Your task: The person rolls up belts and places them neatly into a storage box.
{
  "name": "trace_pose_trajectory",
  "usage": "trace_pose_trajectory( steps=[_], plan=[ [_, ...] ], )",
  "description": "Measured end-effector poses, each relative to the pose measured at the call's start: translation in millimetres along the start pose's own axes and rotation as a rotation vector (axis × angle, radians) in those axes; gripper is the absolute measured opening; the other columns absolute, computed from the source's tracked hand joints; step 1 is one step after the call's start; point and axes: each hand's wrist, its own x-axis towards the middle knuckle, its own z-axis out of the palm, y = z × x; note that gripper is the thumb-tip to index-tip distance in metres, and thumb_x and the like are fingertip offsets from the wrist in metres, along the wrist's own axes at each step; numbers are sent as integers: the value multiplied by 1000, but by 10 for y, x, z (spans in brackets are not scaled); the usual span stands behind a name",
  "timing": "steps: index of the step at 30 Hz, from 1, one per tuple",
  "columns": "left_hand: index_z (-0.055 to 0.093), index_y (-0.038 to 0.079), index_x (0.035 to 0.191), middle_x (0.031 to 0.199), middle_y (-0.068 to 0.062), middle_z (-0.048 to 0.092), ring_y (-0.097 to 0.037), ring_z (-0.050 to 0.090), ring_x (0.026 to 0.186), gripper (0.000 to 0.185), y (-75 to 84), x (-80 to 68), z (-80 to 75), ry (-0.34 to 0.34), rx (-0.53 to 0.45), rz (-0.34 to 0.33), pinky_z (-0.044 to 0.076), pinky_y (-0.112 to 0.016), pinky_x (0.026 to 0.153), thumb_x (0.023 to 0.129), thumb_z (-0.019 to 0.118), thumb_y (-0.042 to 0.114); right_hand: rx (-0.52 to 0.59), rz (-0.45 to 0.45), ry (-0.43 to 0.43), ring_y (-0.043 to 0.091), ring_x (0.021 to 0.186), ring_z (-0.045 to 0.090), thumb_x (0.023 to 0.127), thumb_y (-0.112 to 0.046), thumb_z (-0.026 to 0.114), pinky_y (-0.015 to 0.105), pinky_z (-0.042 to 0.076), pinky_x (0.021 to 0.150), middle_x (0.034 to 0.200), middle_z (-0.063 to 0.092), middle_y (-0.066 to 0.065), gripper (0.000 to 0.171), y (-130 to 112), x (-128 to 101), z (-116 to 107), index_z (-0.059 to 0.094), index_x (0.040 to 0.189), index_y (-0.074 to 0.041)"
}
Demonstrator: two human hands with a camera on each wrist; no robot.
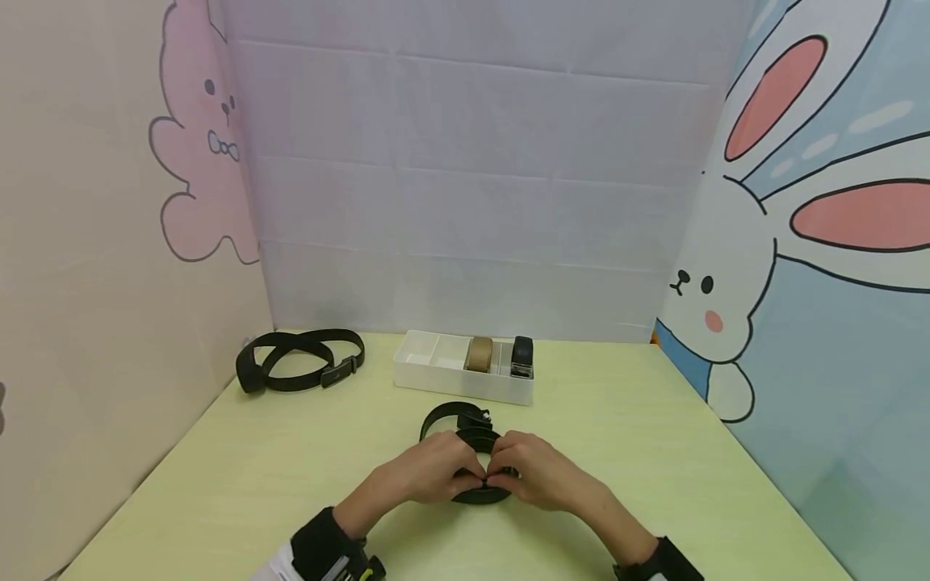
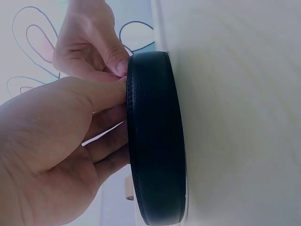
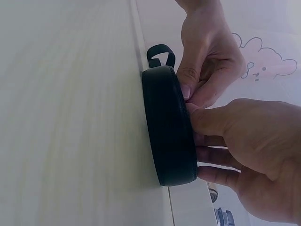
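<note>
A black belt (image 1: 475,440), partly rolled into a coil, stands on edge on the pale green table (image 1: 218,484) in front of me. My left hand (image 1: 465,474) grips the coil from the left, thumb on its outer face and fingers behind. From the right, my right hand (image 1: 503,476) pinches the same coil. The belt's loose loop curves away behind the hands. In the left wrist view the coil (image 2: 155,141) sits against my left hand (image 2: 123,122). The right wrist view shows the coil (image 3: 169,127) held by my right hand (image 3: 200,141).
A white divided tray (image 1: 436,375) stands behind the hands, holding a rolled tan belt (image 1: 479,353) and a rolled black belt (image 1: 521,357). Another black belt (image 1: 298,363) lies loose at the back left. Printed screens wall in the table on three sides.
</note>
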Motion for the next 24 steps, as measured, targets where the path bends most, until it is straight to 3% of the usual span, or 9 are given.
trace_pose_trajectory(
  steps=[6, 11, 18, 24],
  plan=[
    [90, 18, 103, 96, 13, 84, 12, 59, 81, 10, 1, 21, 57, 63, 2, 25, 47, -7, 79, 101, 84, 10, 2, 61, -26, 6, 88, 67, 98, -8, 87, 20, 56, 80, 93, 76, -4, 6, -10, -5, -29, 87, 99, -14],
    [89, 17, 105, 100, 9, 84, 8, 69, 91, 16, 41, 28, 63, 109, -27, 18, 52, -8, 83, 95, 89, 4, -1, 76, -24, -1, 83, 61, 98, -7, 87, 20, 54, 78, 88, 73, -7, 7, -12, -10, -59, 87, 97, -15],
    [90, 14, 97, 82, 11, 80, 17, 53, 69, 9, 111, 32, 23, 21, -132, 0, 44, -4, 67, 100, 83, 9, 29, 93, -34, -1, 83, 65, 98, -1, 84, 21, 58, 79, 89, 75, -6, 14, 3, 0, -65, 85, 95, -15],
    [90, 14, 105, 94, 11, 85, 16, 65, 80, 8, 137, 30, -6, -43, -144, -35, 52, -6, 77, 99, 88, 10, 44, 98, -52, -1, 84, 67, 100, -1, 83, 21, 59, 79, 89, 76, -6, 15, 15, 1, -74, 82, 94, -15]
  ],
)
